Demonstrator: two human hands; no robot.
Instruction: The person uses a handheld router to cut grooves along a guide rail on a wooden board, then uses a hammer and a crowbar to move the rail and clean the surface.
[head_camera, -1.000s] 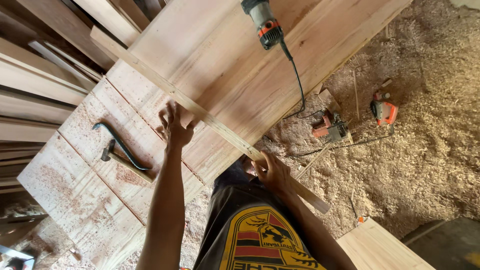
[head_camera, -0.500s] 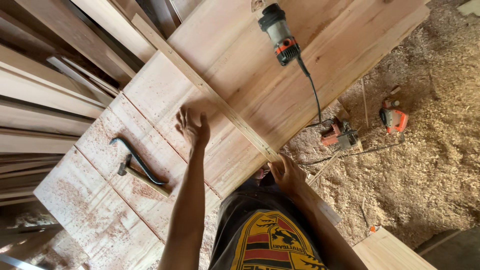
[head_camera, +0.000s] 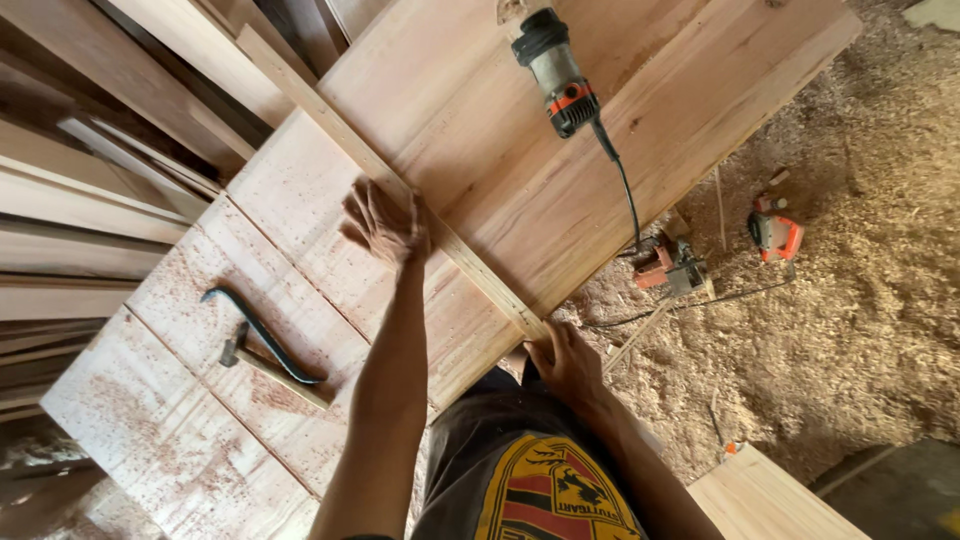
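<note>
A long thin wooden strip lies diagonally across a wide panel of joined boards. My left hand rests flat on the panel with its fingers against the strip near its middle. Gripping the strip's near end at the panel's edge is my right hand. A corded hand router with a grey body and orange band stands on the panel beyond the strip, and its black cable runs off the edge to the floor.
A hammer and a dark curved pry bar lie on the sawdust-speckled boards at the left. Stacked planks fill the far left. Two orange power tools sit on the sawdust-covered floor at the right. Another board end is at the lower right.
The view has shifted, so the panel and tools sit lower and more to the right. My left hand moved from the boards up against the strip. My right hand stays at the strip's near end.
</note>
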